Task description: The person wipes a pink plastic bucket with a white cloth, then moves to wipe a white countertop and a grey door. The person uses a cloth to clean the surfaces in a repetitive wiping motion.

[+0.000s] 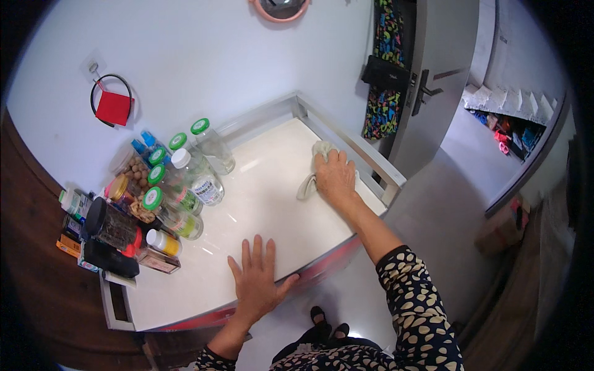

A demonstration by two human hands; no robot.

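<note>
A pale grey-green cloth lies bunched on the white tabletop near its right end. My right hand presses down on it, fingers over the folds, and part of the cloth is hidden beneath the palm. Close to the front edge, my left hand rests flat on the tabletop, its fingers spread and nothing in them. To the left of both hands stand several clear glass jars with green lids, among them a jar at the back and a white-capped bottle.
A low metal rail borders the table's back and right. Crowded at the left are a dark-lidded jar, a jar of nuts, a small yellow-labelled bottle and a black case. An open grey door stands beyond, right.
</note>
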